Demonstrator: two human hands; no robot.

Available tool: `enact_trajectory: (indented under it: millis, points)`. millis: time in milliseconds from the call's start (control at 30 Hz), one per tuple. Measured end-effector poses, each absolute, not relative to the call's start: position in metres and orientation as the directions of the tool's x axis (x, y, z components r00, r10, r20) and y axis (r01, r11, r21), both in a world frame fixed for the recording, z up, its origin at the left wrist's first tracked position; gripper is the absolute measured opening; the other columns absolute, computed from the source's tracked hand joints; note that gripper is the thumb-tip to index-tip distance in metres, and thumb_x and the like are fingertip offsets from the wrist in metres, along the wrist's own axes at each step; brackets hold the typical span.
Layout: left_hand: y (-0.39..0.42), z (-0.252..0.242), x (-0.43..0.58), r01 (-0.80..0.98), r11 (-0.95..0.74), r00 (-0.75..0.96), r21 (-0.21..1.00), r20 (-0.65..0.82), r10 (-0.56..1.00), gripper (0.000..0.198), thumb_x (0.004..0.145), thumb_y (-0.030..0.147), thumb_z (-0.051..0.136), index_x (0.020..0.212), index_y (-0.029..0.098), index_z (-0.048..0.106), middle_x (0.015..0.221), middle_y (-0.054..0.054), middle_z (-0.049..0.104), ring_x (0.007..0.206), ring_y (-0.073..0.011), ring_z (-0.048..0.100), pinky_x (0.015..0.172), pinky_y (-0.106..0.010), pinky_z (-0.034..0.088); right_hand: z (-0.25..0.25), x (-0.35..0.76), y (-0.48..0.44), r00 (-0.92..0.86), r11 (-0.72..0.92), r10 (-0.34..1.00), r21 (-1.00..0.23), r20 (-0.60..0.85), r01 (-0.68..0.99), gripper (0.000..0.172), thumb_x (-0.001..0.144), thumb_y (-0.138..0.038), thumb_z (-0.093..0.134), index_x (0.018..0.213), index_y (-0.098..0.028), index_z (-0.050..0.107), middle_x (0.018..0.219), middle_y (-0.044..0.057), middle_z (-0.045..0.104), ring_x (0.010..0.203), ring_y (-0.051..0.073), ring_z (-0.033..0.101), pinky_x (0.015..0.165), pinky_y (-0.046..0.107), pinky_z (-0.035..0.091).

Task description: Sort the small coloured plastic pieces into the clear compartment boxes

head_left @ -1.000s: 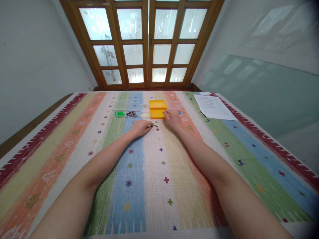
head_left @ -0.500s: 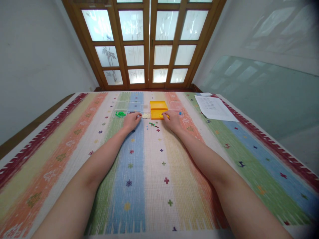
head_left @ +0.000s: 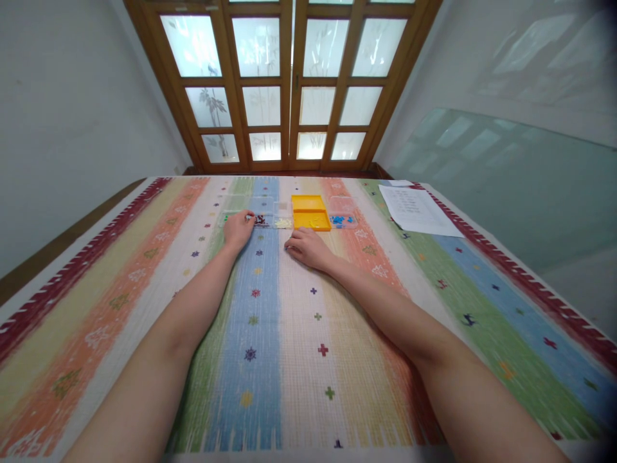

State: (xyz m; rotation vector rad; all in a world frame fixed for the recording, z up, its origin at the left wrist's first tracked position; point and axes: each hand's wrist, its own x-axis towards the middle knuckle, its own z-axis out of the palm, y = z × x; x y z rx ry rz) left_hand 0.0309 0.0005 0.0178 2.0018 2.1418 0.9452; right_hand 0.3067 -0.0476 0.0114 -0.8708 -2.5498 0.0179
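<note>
My left hand (head_left: 238,228) is over the left boxes, its thumb and forefinger pinched together beside the small dark red-brown pieces (head_left: 260,220). Whatever is in that pinch is too small to make out. A few green pieces (head_left: 226,218) peek out to its left. My right hand (head_left: 308,247) rests low on the cloth in front of the yellow box (head_left: 310,203), fingers curled together. A speck of blue shows at its fingertips, and the hand covers the spot where small loose pieces lay. Inside the open yellow box are small yellow pieces (head_left: 315,224).
Pale pieces (head_left: 283,222) fill a clear box left of the yellow one. Blue pieces (head_left: 341,220) lie in a clear box to its right. A printed paper sheet (head_left: 419,211) lies at the far right on the striped tablecloth (head_left: 260,386). Glazed doors stand beyond.
My right hand has left the yellow box and come down, toward the left, over the loose pieces. My left hand has shifted left from the pale pieces, uncovering the dark ones and covering most green ones.
</note>
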Motion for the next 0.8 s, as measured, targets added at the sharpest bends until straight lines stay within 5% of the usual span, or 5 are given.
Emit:
enact_trajectory:
  millis: [500,800]
  points:
    - [-0.007,0.021,0.048,0.892,-0.138,-0.018,0.430,0.340,0.940,0.029,0.097,0.036,0.057,0.110,0.023,0.079,0.096,-0.009,0.078,0.090,-0.0273,0.069,0.077,-0.033,0.044,0.010,0.309,-0.045,-0.689,0.789,0.597,-0.148,0.411,0.596,0.015,0.100,-0.027,0.061,0.096,-0.022,0.075,0.096,0.009,0.069,0.095,0.026,0.054,0.084,0.038,0.037]
    - [-0.017,0.025,0.059,0.889,-0.250,0.141,0.384,0.291,0.946,0.028,0.095,0.033,0.059,0.112,0.024,0.079,0.094,-0.008,0.078,0.090,-0.0263,0.069,0.079,-0.032,0.046,0.009,0.377,-0.001,-0.178,0.481,0.790,-0.414,0.587,0.773,0.017,0.095,-0.026,0.059,0.089,-0.021,0.074,0.096,0.010,0.070,0.095,0.027,0.059,0.088,0.040,0.042]
